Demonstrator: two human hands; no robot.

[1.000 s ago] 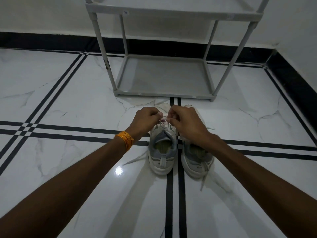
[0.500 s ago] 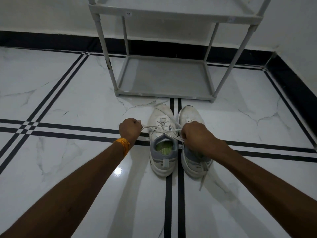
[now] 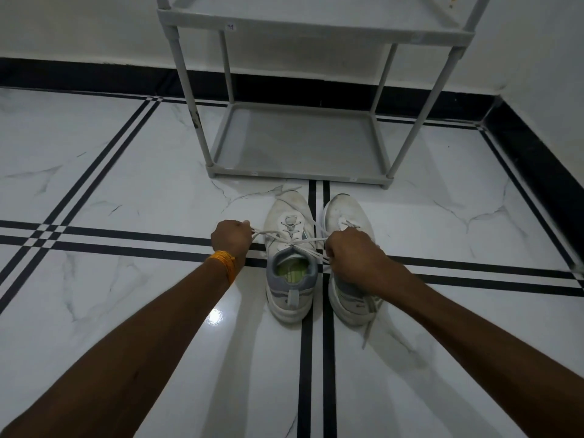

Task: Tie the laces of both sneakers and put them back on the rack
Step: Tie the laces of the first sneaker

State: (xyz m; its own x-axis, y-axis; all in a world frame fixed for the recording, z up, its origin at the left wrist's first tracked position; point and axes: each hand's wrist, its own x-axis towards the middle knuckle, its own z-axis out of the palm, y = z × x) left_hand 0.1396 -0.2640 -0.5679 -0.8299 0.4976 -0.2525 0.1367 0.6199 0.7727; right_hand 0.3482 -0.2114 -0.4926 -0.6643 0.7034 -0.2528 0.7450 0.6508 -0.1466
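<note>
Both hands were clenched on the white lace ends of the left-hand white sneaker with the grey collar (image 3: 291, 254), drawing them outward to either side. The left hand (image 3: 230, 237), an orange thread band (image 3: 225, 263) wrapped around its wrist, was closed in a fist to the left of that shoe, above a black stripe in the floor, with a lace strand (image 3: 265, 233) running taut from its fingers toward the shoe's throat. The right hand (image 3: 349, 256) was closed on the other strand (image 3: 311, 240) and sat over the tongue and collar of the second white sneaker (image 3: 347, 216), hiding the middle of it.

That pair stood side by side on the white marble-patterned floor (image 3: 126, 191), toes pointing toward the rack, heels toward the person, with a double black inlay line running between them. The laces crossed just above the grey collar of the left-hand shoe, where a yellow-green insole showed inside. A loose lace end (image 3: 368, 327) from the second sneaker trailed down past its heel onto the floor.

Just beyond the toes stood a grey plastic shoe rack with tubular legs (image 3: 297, 143); its bottom shelf was bare, and the shelf above was cut off by the top edge of the view. A black skirting band (image 3: 79, 74) ran along the foot of the white wall.
</note>
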